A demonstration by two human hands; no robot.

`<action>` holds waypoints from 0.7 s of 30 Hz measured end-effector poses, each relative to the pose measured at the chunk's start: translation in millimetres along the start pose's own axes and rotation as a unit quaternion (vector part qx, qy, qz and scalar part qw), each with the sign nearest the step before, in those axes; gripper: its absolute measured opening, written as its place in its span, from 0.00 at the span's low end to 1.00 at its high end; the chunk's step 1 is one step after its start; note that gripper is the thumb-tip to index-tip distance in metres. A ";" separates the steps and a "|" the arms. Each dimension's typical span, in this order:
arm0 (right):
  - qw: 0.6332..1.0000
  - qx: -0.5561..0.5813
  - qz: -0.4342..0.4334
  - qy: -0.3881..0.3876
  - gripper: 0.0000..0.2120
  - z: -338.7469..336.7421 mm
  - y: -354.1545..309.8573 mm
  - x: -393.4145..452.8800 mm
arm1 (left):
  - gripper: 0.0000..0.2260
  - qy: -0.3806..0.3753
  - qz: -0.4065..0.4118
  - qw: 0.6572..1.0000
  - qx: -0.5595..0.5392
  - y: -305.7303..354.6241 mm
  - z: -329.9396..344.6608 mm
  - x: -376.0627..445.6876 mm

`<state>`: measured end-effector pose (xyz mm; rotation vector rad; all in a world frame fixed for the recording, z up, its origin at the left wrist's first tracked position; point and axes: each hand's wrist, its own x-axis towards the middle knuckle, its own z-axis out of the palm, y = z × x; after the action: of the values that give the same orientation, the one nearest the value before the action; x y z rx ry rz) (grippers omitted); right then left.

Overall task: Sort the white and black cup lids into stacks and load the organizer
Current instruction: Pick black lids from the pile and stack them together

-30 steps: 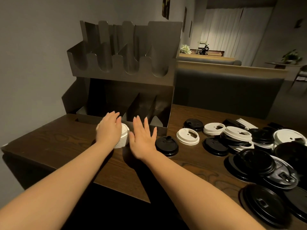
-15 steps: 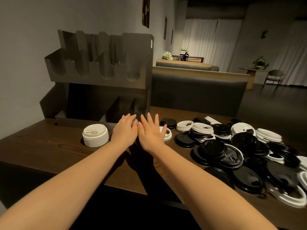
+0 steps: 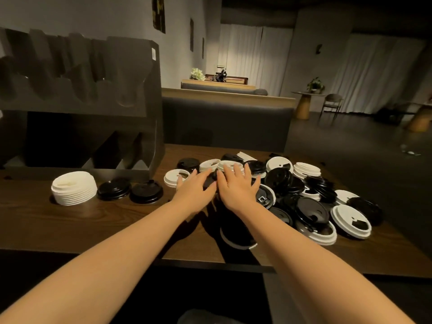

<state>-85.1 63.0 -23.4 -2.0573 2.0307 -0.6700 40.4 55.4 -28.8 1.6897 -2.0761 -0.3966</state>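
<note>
Starting at the far left, I see the dark organizer standing at the back of the wooden table, its upper tier cut into scalloped slots and its lower tier split by slanted dividers; it is blurred, and I cannot make out any lids inside it. In front of it sits a neat stack of white lids, ribbed along its side where the rims nest. Just right of that stack lie two single black lids, flat on the wood and almost touching each other, each with a raised centre and a small sip tab.

Next comes a lone white lid with a dark drinking slot, and my left hand reaches past its right edge, fingers straight and spread, palm down, gripping nothing that I can see. My right hand lies just beside it, also flat and relaxed, fingertips resting on a white lid at the near edge of the heap. Whether either palm presses on the dark lid between them I cannot tell.

To the right spreads the unsorted pile of lids, black and white mixed, overlapping and tilted at odd angles, several larger than the rest. A large white lid lies at its near right edge, its slot showing dark.
</note>
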 end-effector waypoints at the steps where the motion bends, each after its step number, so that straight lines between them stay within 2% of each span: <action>1: 1.000 -0.004 0.011 0.010 0.25 -3.7 11.6 -2.3 | 0.25 -0.016 0.019 1.000 0.012 5.9 5.7 -1.1; 6: 0.996 -0.002 0.044 0.073 0.22 -15.2 68.2 -16.2 | 0.39 -0.112 0.091 0.989 0.020 19.7 34.0 -14.8; 9: 0.994 -0.004 0.045 0.096 0.21 -13.6 90.6 -25.6 | 0.41 -0.128 0.119 0.984 0.039 15.2 46.7 -20.5; 13: 0.991 0.009 0.032 0.133 0.19 -4.2 103.7 -37.9 | 0.36 -0.077 0.133 0.988 0.003 8.2 60.5 -26.0; 15: 0.988 0.013 0.019 0.153 0.19 4.0 105.5 -44.3 | 0.38 -0.041 0.129 0.991 -0.012 6.2 65.3 -28.3; 18: 0.983 -0.007 -0.030 0.178 0.27 15.2 104.5 -51.9 | 0.43 0.007 0.140 0.990 -0.015 4.9 67.9 -30.3; 21: 0.970 -0.001 -0.058 0.234 0.30 18.9 106.5 -53.5 | 0.35 0.037 0.126 0.990 -0.047 3.8 67.6 -31.4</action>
<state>-171.4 106.0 -95.9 -2.1888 2.1406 -1.2826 8.7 83.5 -90.1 1.3465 -2.1463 -0.3388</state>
